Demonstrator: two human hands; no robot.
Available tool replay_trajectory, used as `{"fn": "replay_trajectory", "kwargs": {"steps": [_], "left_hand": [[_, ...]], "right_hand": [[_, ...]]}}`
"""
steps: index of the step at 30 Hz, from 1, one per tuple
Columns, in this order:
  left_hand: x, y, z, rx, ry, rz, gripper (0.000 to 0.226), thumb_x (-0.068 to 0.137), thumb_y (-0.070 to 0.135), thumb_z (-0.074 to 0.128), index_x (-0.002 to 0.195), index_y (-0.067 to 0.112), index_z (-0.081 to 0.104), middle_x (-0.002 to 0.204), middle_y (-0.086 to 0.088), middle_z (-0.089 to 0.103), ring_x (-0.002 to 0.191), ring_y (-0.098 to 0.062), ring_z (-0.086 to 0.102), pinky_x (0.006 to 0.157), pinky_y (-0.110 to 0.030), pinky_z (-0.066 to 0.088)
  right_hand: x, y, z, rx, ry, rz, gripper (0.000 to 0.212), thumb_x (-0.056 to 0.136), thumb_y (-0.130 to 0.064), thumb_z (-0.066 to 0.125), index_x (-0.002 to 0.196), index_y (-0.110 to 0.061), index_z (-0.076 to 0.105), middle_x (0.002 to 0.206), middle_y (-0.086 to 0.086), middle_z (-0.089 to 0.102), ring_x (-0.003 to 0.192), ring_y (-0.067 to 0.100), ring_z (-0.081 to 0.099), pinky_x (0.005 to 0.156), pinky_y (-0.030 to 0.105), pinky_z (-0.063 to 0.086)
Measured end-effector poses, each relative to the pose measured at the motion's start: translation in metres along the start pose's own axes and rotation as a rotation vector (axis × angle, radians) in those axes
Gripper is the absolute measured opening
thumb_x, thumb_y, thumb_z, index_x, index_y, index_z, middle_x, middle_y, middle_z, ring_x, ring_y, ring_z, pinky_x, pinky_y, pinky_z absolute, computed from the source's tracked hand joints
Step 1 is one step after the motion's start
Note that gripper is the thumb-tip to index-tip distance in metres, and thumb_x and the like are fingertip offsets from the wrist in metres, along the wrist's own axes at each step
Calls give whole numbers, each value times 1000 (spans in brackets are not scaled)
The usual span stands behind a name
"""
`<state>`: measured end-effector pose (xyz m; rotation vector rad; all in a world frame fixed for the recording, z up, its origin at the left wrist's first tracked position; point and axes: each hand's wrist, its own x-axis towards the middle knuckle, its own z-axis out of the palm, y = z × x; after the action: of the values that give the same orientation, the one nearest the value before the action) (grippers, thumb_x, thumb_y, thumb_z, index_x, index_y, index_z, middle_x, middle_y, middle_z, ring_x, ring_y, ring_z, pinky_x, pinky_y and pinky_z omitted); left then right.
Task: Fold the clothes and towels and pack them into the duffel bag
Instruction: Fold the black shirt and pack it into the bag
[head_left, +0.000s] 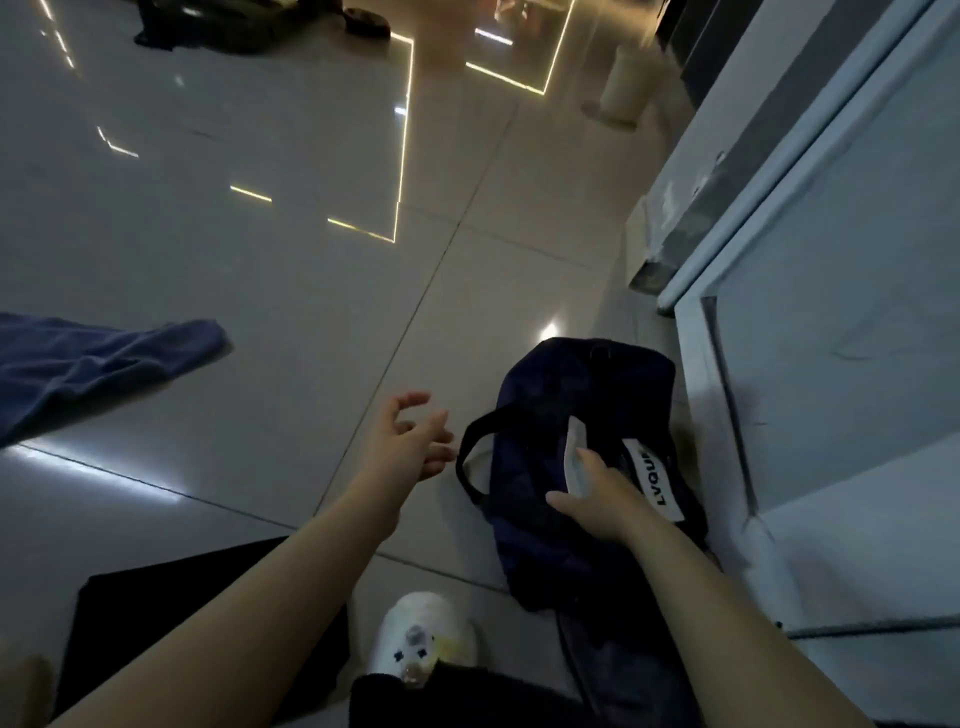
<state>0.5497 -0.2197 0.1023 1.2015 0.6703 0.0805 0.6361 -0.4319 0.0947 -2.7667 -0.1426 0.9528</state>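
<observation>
A navy duffel bag (566, 415) lies on the tiled floor (260, 260). The right hand (597, 493) rests on the bag beside its white label (652, 478). Just left of the bag, the left hand (410, 436) hovers, fingers spread. Farther left lies a blue towel (88, 369).

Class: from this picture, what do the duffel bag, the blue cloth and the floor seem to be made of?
Duffel bag: probably matte navy woven synthetic; it slumps softly.
Blue cloth: likely soft towelling or cotton; it lies rumpled.
Floor: glossy glazed tile; grout lines, mirrored lights.
</observation>
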Motion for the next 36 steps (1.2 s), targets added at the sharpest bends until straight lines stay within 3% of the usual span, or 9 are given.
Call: {"fn": "replay_trajectory", "kwargs": {"steps": [6,9,12,22,26,30,33,34,36], "left_hand": [[32,-57,-28,91,41,-61,26,93,22,60,117,23,52,85,-8,66,72,-15,63,65,-26,51],[40,-74,-42,92,75,-93,25,93,20,60,116,22,52,83,-8,66,70,-15,62,65,-26,48],[44,-86,-55,130,94,-121,24,93,18,60,116,22,52,83,-8,66,69,-14,62,65,-25,48],[38,-97,-62,249,85,-127,23,93,16,59,115,21,55,92,-10,65,77,-17,62,68,-28,48],[38,-87,-62,539,103,67,22,91,18,62,112,25,57,98,-2,61,90,-17,59,77,-29,49],[50,-77,-70,1095,99,546,36,87,30,57,121,19,59,123,-4,54,115,-26,49,93,-46,45],[66,-76,-73,1387,147,670,53,85,45,52,135,28,48,149,-8,31,140,-32,20,102,-68,28],[73,-75,-72,1438,152,616,62,86,52,52,143,33,37,156,-5,14,144,-32,6,104,-71,19],[90,-73,-66,1445,169,399,84,82,71,44,150,41,7,156,4,-19,144,-34,-17,106,-71,8]], "right_hand": [[77,13,47,99,111,52,120,67,-73,67,151,-35,-10,158,8,16,137,35,31,107,50,37],[100,6,71,37,130,117,129,60,-73,73,151,-34,-9,160,4,6,139,37,22,110,54,29],[110,2,84,-148,139,130,127,64,-70,73,150,-34,-13,161,3,5,141,35,16,108,57,25],[84,-27,111,-259,40,-130,114,71,-64,69,150,-37,-9,159,-2,11,141,31,17,105,55,27],[67,-49,130,-289,-13,-299,110,74,-60,68,151,-37,-6,158,-3,11,142,29,15,105,55,24],[45,-65,138,-346,-63,-469,96,80,-59,61,152,-37,1,156,-3,18,141,28,18,106,54,25],[46,-79,131,-257,-131,-495,67,88,-63,45,146,-38,25,148,1,37,132,30,37,104,52,34],[49,-84,123,-114,-32,-509,51,89,-61,41,134,-36,42,134,3,52,120,30,49,97,49,42],[62,-89,104,105,432,-506,35,90,-48,47,112,-23,58,107,6,63,98,30,59,82,45,48]]}}
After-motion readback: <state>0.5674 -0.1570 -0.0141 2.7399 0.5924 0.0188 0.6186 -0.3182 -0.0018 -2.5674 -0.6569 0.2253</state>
